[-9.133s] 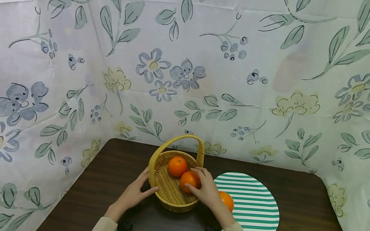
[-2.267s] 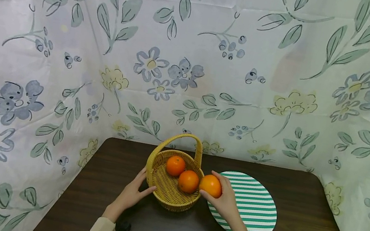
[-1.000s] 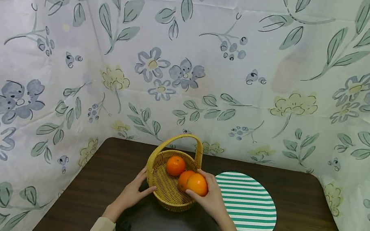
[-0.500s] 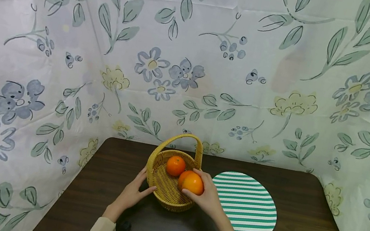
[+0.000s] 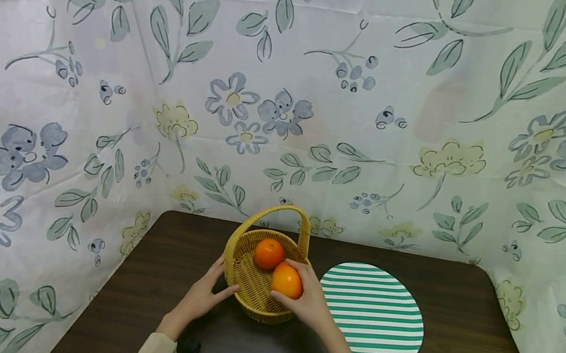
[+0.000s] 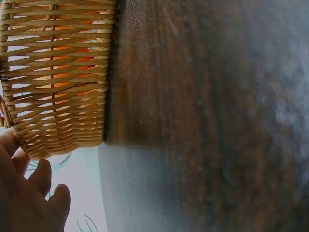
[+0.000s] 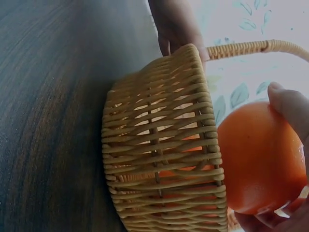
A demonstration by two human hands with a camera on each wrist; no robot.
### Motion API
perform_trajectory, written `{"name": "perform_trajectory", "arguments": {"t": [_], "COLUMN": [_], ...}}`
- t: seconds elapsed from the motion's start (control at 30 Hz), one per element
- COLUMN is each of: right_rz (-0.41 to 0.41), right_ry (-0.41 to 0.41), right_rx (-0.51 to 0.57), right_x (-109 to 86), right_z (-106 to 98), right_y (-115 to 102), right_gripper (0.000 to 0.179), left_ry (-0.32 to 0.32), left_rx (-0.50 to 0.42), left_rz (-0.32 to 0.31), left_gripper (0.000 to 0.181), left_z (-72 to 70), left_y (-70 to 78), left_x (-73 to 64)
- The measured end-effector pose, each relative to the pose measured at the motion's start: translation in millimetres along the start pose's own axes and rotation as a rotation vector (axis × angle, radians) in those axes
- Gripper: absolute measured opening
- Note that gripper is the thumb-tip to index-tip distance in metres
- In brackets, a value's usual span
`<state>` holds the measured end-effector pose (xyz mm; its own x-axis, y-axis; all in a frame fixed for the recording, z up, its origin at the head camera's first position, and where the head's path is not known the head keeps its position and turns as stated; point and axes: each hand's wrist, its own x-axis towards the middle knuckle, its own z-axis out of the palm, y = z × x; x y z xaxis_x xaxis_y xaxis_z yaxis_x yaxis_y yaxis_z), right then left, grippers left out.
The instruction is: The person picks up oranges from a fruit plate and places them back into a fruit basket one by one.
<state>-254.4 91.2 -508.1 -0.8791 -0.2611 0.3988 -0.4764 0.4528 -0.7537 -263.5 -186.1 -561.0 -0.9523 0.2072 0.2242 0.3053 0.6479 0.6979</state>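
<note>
In the head view, my right hand (image 5: 309, 298) holds an orange (image 5: 288, 280) between thumb and fingers at the right side of a yellow wicker basket (image 5: 251, 294). The right wrist view has this orange (image 7: 260, 157) level with the rim, close against it. A second orange (image 5: 269, 254) lies inside toward the back. More orange fruit (image 7: 190, 145) shows through the weave; from the head, the held one covers that spot. My left hand (image 5: 202, 296) rests against the basket's left side, thumb by the front rim. In the left wrist view, its fingers (image 6: 41, 176) are spread, some touching the wicker.
A round mat (image 5: 377, 319) with green and white stripes lies right of the basket on the dark wooden table (image 5: 465, 335). The basket's arched handle (image 5: 283, 208) rises over its opening. A floral cloth (image 5: 350, 119) hangs behind the table and along both sides.
The right hand took an orange from the mat side and carried it left over the basket, where it now overlaps the fruit lying there. My left hand has stayed at the basket.
</note>
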Motion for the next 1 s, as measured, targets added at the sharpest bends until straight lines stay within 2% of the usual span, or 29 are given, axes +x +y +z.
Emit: {"name": "perform_trajectory", "arguments": {"t": [1.0], "right_rz": [-0.093], "right_ry": [-0.027], "right_rx": [-0.097], "right_x": [3.8], "right_z": [15.0], "right_y": [1.9], "right_gripper": [0.068], "left_ry": [-0.008], "left_rx": [-0.005], "left_rz": [-0.015], "left_gripper": [0.069], "left_z": [-0.3], "left_y": [1.1], "left_x": [-0.8]}}
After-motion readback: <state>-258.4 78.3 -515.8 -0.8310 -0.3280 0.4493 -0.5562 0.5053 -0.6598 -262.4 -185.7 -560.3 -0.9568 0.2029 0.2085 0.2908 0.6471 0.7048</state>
